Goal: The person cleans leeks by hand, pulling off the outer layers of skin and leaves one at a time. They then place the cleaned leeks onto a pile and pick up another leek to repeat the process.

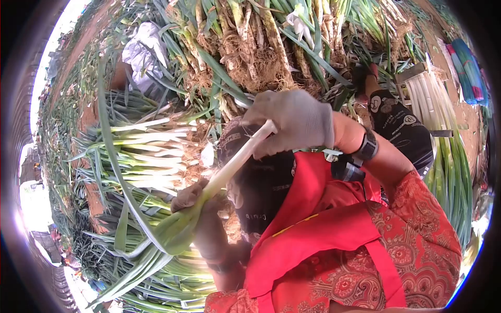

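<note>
A long green onion (235, 166) slants across the middle, its pale root end up to the right and its green leaves hanging down to the left. My right hand (295, 122), in a grey glove and with a watch at the wrist, is closed around the root end. Lower down, my left hand (189, 197), also gloved, grips the stalk where white turns to green. Beside my left hand lies a pile of peeled-looking green onions (151, 151) with white stalks. Above my right hand are unclean green onions (250, 52) with brown, dirty roots.
A neat bundle of long green onions (451, 167) lies at the right by a metal bracket (411, 73). A white plastic bag (145, 52) sits at upper left. Blue-green wrapping (469, 70) shows at far right. My dark-clothed legs (401, 125) flank the work.
</note>
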The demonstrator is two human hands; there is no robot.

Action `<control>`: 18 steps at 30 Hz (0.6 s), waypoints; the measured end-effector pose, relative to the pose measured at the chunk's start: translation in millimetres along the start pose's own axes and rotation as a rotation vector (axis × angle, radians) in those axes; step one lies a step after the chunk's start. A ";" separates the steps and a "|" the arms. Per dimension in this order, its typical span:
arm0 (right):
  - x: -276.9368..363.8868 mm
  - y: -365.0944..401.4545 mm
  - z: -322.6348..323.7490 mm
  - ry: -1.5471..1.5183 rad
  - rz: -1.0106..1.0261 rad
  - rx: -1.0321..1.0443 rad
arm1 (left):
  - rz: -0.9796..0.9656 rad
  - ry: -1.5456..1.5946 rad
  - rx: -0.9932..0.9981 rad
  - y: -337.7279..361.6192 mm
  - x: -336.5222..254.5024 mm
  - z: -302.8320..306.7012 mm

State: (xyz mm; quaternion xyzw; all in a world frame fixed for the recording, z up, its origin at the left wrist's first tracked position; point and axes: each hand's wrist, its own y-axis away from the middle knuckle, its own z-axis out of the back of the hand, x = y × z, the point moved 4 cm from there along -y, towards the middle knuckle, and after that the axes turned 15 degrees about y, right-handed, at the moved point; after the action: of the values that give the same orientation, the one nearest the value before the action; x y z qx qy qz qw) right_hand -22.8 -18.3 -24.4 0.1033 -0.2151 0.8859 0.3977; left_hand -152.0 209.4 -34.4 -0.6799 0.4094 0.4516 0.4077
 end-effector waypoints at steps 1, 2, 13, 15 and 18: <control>2.4 4.2 -7.4 -0.081 0.003 -0.004 | -0.013 0.030 -0.011 -1.7 0.8 -1.2; 0.9 6.7 -16.2 -0.185 -0.026 0.019 | -0.027 0.058 -0.023 -3.0 0.9 -1.7; -30.0 26.6 -38.2 -1.245 -0.623 0.003 | -0.117 -0.065 0.239 -11.4 -7.0 5.9; -61.9 35.4 -48.6 -1.401 -0.633 -0.152 | -0.053 -0.218 0.169 -11.5 -2.3 21.1; -123.5 57.9 -34.8 -1.530 -0.794 -0.448 | 0.107 -0.455 0.048 -7.7 5.4 43.0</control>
State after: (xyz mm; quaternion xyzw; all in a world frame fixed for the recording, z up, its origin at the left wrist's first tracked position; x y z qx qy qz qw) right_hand 15.3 -117.9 -116.3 0.6535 -0.5383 0.3084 0.4337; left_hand -155.6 250.8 -49.2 -0.5281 0.3531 0.6044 0.4808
